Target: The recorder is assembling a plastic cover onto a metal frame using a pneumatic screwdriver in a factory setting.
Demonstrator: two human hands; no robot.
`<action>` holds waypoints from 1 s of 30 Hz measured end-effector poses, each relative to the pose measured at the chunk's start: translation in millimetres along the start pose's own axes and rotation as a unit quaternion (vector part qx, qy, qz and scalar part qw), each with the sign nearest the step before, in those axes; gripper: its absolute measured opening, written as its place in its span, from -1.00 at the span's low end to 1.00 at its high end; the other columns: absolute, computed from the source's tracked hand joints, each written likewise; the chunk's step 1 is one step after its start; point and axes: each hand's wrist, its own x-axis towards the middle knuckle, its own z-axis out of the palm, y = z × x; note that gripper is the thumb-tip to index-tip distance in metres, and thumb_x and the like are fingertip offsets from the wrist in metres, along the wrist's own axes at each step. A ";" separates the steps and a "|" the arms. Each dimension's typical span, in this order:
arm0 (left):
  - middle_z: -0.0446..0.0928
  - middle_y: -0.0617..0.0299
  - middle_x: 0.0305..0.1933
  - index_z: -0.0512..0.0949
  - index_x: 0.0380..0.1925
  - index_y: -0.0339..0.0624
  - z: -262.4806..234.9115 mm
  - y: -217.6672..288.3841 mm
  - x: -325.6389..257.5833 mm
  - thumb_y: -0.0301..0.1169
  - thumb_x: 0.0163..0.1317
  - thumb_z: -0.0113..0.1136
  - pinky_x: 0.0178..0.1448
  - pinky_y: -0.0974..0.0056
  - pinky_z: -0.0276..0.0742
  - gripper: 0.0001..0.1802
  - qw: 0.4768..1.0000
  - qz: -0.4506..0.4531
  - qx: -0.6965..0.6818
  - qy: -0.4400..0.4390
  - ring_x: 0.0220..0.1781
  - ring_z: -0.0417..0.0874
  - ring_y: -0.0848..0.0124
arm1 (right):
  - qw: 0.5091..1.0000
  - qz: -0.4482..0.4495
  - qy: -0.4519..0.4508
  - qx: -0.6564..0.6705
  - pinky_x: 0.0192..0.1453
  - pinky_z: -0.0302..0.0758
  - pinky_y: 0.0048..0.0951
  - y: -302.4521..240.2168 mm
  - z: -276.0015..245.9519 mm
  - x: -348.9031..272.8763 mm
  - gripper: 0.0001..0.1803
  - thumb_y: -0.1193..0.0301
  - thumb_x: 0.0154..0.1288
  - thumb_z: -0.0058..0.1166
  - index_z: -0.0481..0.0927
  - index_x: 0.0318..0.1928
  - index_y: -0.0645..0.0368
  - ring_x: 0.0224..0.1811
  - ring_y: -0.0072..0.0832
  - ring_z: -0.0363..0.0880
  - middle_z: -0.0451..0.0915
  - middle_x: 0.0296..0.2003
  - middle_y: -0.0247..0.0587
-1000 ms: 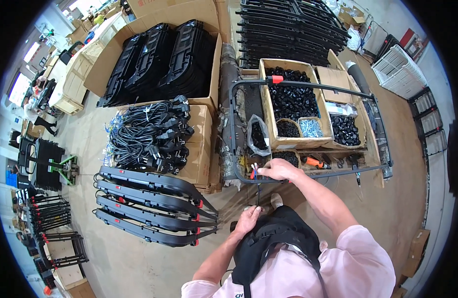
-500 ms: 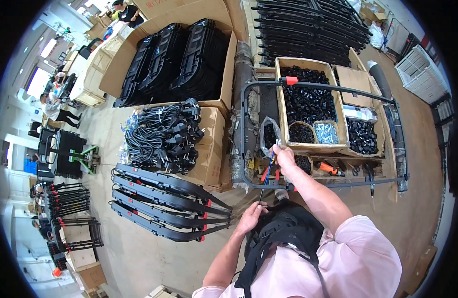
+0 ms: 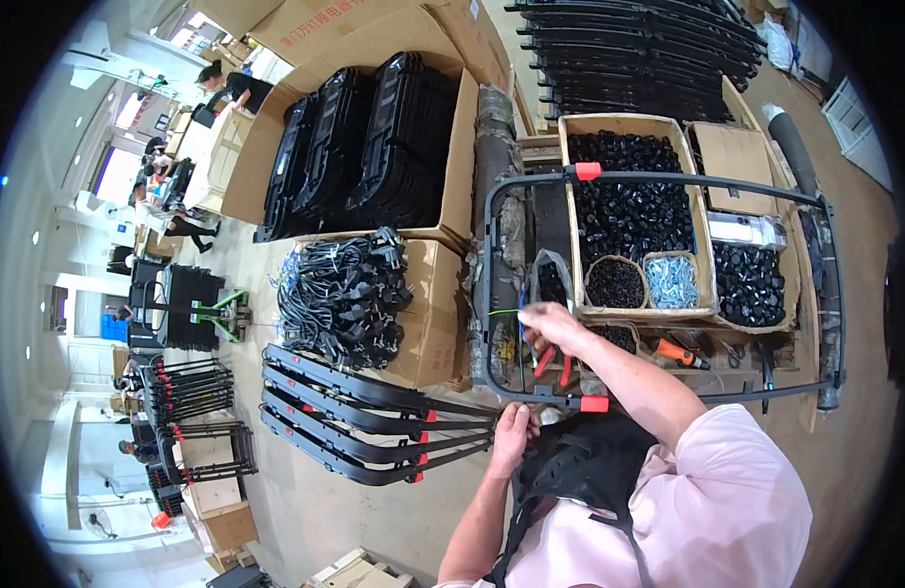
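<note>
Nearest to us, a person in a pink shirt (image 3: 717,490) and a black apron (image 3: 604,446) works with both bare hands. The left hand (image 3: 512,439) is curled with its thumb raised, just beside the lower bar of a black frame (image 3: 717,182); we cannot tell whether it grips anything. A little farther up, the right hand (image 3: 553,328) has its fingertips closed on thin wires (image 3: 503,312), one yellow-green, one blue, over the left end of the frame. We see a slim black cable (image 3: 521,365) hanging below them. The frame is a slender rectangle with rounded corners and red clips (image 3: 588,171) on its upper and lower bars. A red-handled tool (image 3: 566,369) shows under the right hand, whether held or lying there we cannot tell.

Beyond, within the frame's outline, we find an orange tool (image 3: 680,354) and a box (image 3: 708,260) of glossy black parts and blue-silver fasteners (image 3: 671,282). To the left are curved black bars (image 3: 320,392) and bundled cords (image 3: 340,299). Farther back, black panels (image 3: 403,127) fill a large carton (image 3: 459,147); red printed characters run across its raised cardboard, near a small white label (image 3: 474,10). Farthest off, we spot co-workers (image 3: 247,90) at left.
</note>
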 end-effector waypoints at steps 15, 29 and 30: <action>0.72 0.08 -0.10 0.57 -0.08 -0.32 -0.7 0.3 7.1 -0.38 0.65 0.04 0.02 0.28 0.67 -0.79 0.996 -0.008 -0.085 -0.008 -0.16 0.73 0.36 | 0.921 -0.105 -0.001 -0.375 -0.07 0.61 -0.06 7.5 35.4 22.5 -0.47 0.03 0.58 -0.02 0.70 -0.15 0.30 -0.26 -0.08 0.75 0.73 -0.31 0.12; 0.78 0.04 -0.13 0.61 -0.13 -0.33 10.9 -2.6 7.7 -0.37 0.61 0.11 0.01 0.29 0.73 -0.78 0.993 -0.025 -0.110 0.045 -0.15 0.79 0.36 | 0.838 -0.032 -0.199 -0.507 0.24 0.63 -0.11 -52.2 7.1 7.3 -0.52 0.14 0.37 0.16 0.74 0.05 0.30 0.19 0.05 0.70 0.73 0.07 0.24; 0.77 0.02 -0.16 0.60 -0.17 -0.33 12.7 -0.6 10.3 -0.38 0.60 0.11 -0.03 0.31 0.74 -0.78 0.992 -0.019 -0.115 0.057 -0.18 0.79 0.36 | 0.825 -0.080 -0.186 -0.527 0.20 0.65 -0.11 -55.0 -11.8 12.8 -0.57 0.20 0.29 0.18 0.76 -0.04 0.31 0.16 0.04 0.72 0.75 0.02 0.24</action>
